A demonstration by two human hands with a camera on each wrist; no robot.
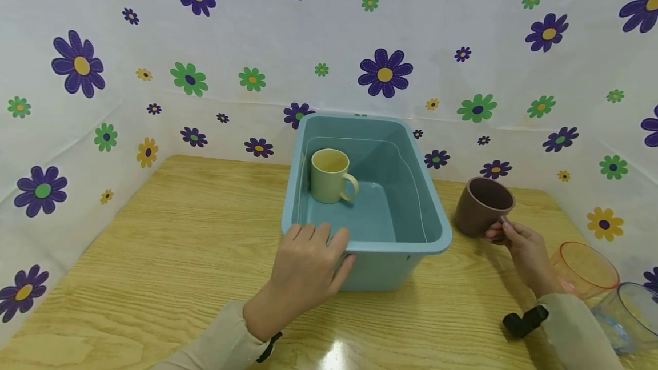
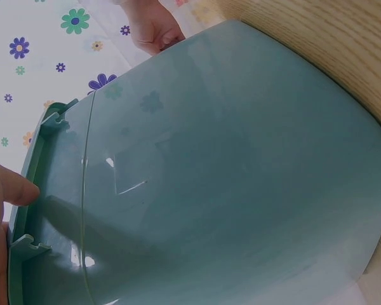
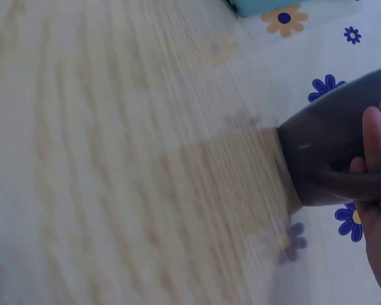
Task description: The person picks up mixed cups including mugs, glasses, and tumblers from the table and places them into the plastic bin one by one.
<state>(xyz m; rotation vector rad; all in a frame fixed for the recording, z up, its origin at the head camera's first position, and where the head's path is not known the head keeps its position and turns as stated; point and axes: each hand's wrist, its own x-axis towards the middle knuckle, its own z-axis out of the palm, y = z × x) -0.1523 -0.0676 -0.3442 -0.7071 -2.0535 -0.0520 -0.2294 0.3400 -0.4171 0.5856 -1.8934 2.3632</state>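
A blue-green plastic bin (image 1: 380,247) stands in the middle of the wooden table. My left hand (image 1: 303,273) grips its near rim, fingers over the edge, and the left wrist view shows the thumb (image 2: 18,189) against the outside. Inside the bin, a pale yellow mug (image 1: 325,184) stands upright at the left wall, handle toward the right. To the right of the bin, my right hand (image 1: 526,253) holds a brown mug (image 1: 472,213) by its handle. In the right wrist view the fingers curl at the handle (image 3: 355,184), and the mug's base is close over the tabletop.
An orange-rimmed clear cup (image 1: 583,273) and a blue-rimmed clear cup (image 1: 629,318) stand at the right, beside and partly behind my right forearm. A white flowered sheet (image 1: 339,27) hangs behind and along the sides of the table (image 1: 205,244).
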